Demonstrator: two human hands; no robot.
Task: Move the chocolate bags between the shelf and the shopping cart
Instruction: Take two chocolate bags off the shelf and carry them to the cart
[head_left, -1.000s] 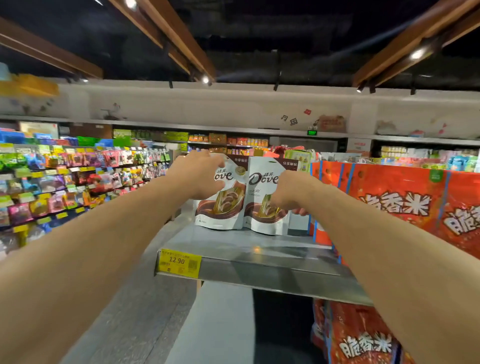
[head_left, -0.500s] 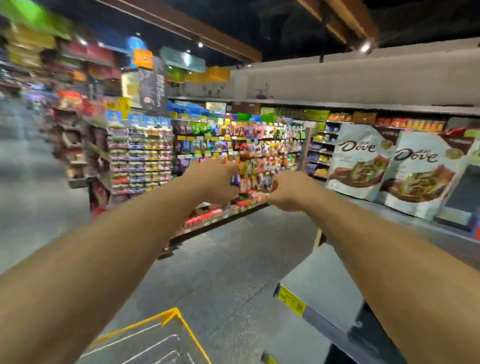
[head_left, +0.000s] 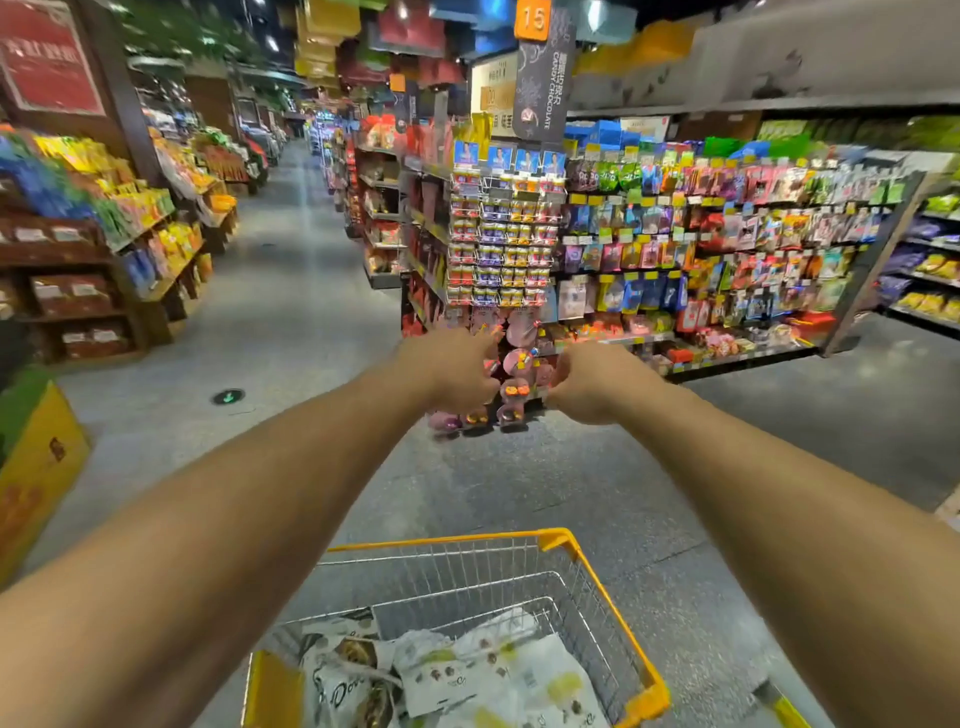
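We held our left hand (head_left: 452, 371) and right hand (head_left: 592, 384) out together, fingers curled on nothing, chocolate bags (head_left: 467, 670) at the shopping cart's (head_left: 558, 538) near end

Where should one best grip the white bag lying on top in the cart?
Probably pinch the white bag at its far edge, from above: it lies nearly flat over other bags, and the cart's wire walls close off the sides.

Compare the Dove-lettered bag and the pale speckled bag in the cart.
Dove-lettered bag shows brand script and brown artwork; pale speckled bag shows small chocolate pictures and green patches. Dove-lettered bag lies left; pale speckled bag lies right. Both are white pouches lying in the shopping cart.
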